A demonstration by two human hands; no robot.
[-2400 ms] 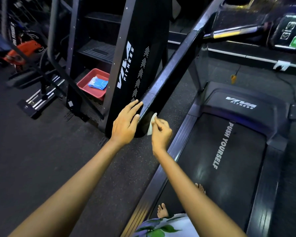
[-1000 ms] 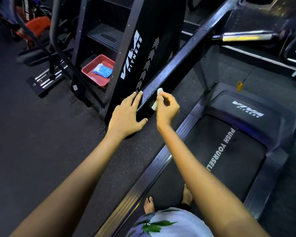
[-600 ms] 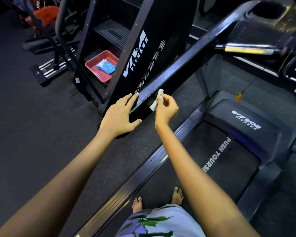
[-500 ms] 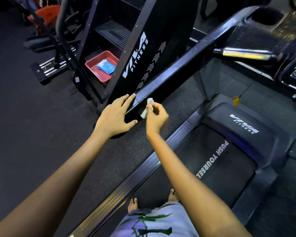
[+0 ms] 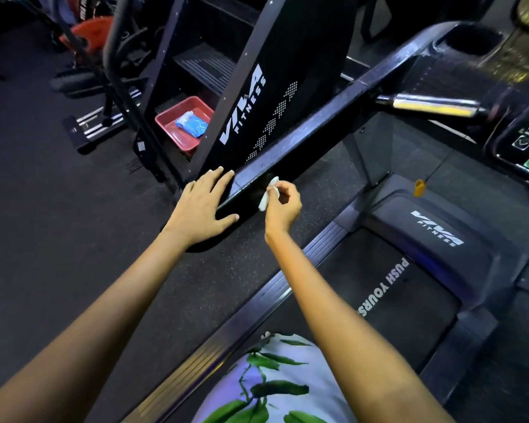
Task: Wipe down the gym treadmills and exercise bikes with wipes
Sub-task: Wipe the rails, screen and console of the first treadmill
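I stand on a black treadmill whose belt [image 5: 403, 300] reads "PUSH YOURSELF". Its long left handrail [image 5: 312, 132] slopes down toward me. My left hand [image 5: 202, 209] lies flat over the rail's lower end, fingers straight, thumb spread along the inner side. My right hand [image 5: 283, 206] pinches a small folded white wipe [image 5: 268, 193] and holds it against the rail's inner face, just right of my left hand.
A black stair-climber machine [image 5: 257, 87] marked "VIVA FITNESS" stands left of the rail. A red tray [image 5: 171, 123] with a blue wipe pack [image 5: 193, 125] sits on its low step. The treadmill console [image 5: 526, 141] is at the right. An exercise bike [image 5: 89, 41] stands far left.
My right hand slid the wipe up the inner side of the rail and back down toward its end. My left hand stayed on the rail end. My head shifted.
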